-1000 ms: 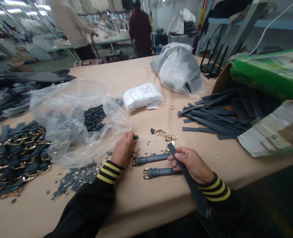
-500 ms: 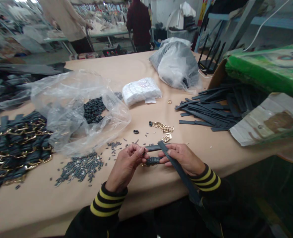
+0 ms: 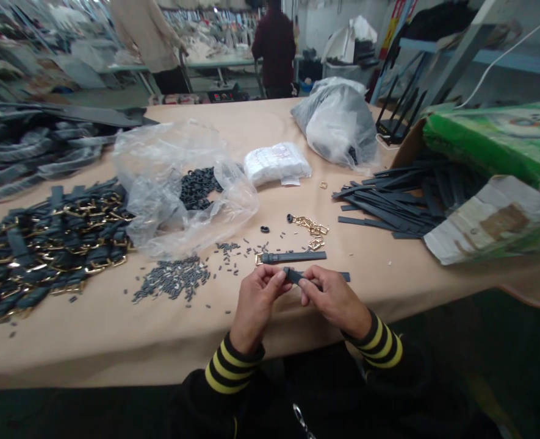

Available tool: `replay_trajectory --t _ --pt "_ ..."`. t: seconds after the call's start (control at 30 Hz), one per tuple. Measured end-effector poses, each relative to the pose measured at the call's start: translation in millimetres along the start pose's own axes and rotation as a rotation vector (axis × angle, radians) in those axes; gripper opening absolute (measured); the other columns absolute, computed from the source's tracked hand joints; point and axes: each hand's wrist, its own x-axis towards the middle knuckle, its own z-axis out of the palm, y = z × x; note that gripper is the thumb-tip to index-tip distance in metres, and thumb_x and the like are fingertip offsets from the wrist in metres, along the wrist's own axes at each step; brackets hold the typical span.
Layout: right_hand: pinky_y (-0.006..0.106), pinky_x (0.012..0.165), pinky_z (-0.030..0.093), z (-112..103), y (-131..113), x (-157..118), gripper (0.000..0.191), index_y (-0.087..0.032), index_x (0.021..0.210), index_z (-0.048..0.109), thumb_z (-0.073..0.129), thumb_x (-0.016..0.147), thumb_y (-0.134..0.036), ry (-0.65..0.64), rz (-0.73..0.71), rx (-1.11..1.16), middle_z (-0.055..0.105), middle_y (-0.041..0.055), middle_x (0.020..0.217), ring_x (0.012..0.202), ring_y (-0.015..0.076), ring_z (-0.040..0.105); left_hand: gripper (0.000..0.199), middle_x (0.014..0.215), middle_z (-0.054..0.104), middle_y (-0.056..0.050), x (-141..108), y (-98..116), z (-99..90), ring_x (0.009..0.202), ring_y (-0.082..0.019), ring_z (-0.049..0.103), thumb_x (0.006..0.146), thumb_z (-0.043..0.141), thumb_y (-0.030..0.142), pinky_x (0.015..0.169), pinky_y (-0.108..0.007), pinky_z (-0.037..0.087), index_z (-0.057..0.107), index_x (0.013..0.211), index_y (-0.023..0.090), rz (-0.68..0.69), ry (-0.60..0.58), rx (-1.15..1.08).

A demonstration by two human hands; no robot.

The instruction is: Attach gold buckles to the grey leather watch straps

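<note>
My left hand (image 3: 255,308) pinches one end of a dark grey strap (image 3: 294,276), where a small dark loop seems to sit. Farther along the same strap, the fingers of my right hand (image 3: 338,300) are closed on it. Just beyond my fingers lies a buckled strap (image 3: 297,256) with a gold buckle (image 3: 259,259) at its left end. Another strap end (image 3: 345,277) pokes out behind my right hand; the rest of it is hidden. Gold buckles (image 3: 313,227) and a black loop (image 3: 264,229) rest a little farther off.
Small dark pieces (image 3: 173,279) are scattered left of my hands. A heap of buckled straps (image 3: 54,244) and an open plastic bag (image 3: 155,213) of black loops lie beyond. On the right, loose straps (image 3: 384,204) spill near a green box (image 3: 493,131). Two people stand in the background.
The long strap held slantwise in my right hand is now drawn in between both hands. The buckled strap has come into view on the table. The camera view has shifted left.
</note>
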Motion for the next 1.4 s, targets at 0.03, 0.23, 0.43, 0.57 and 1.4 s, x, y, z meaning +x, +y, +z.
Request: replay_trajectory --t 0.03,0.23,0.43,0.57,1.4 --pt "0.022 0.056 0.038 -0.1 -1.2 -1.5 0.014 -0.017 0.07 0.051 0.046 0.083 -0.022 -0.009 -0.008 -0.014 0.061 -0.0012 0.056 0.051 0.0104 0.053 0.016 0.072 0.062 0.0 -2.5 -1.9 1.0 0.065 -0.009 0.061 0.071 0.064 0.026 0.068 -0.023 0.053 0.057 0.076 0.012 0.056 0.0 0.082" --pt "0.022 0.052 0.033 -8.1 -4.9 -6.4 0.019 -0.017 0.063 0.052 0.046 0.081 -0.019 -0.116 -0.063 -0.091 0.055 -0.0028 0.051 0.048 0.0092 0.046 0.012 0.087 0.064 -0.003 -17.8 -14.2 4.9 0.078 -0.015 0.063 0.083 0.049 0.025 0.07 -0.028 0.055 0.055 0.089 0.018 0.3 -0.074 0.437" --pt "0.022 0.056 0.036 4.7 8.8 -10.0 0.022 -0.017 0.068 0.049 0.042 0.087 -0.026 -0.02 -0.063 0.148 0.052 -0.0026 0.054 0.052 0.0098 0.047 0.027 0.12 0.056 -0.011 -24.8 -32.8 6.5 0.107 -0.022 0.056 0.083 0.047 0.022 0.086 -0.035 0.049 0.052 0.108 0.019 0.52 -0.012 0.641" --pt "0.022 0.057 0.038 17.1 17.3 -14.1 0.023 -0.017 0.071 0.048 0.041 0.088 -0.032 0.013 -0.046 0.263 0.049 -0.0036 0.055 0.053 0.0099 0.046 0.02 0.102 0.063 -0.009 -28.7 -45.4 13.1 0.093 -0.02 0.062 0.086 0.042 0.026 0.079 -0.034 0.051 0.052 0.101 0.019 0.372 0.09 0.49" --pt "0.02 0.049 0.04 8.1 14.6 -7.1 0.02 -0.017 0.079 0.051 0.045 0.086 -0.035 -0.111 -0.072 0.115 0.054 -0.0028 0.055 0.046 0.0089 0.052 0.023 0.055 0.051 0.004 -14.4 -19.3 4.7 0.051 -0.009 0.049 0.08 0.051 0.036 0.051 -0.021 0.039 0.053 0.07 0.016 0.099 -0.06 0.355"
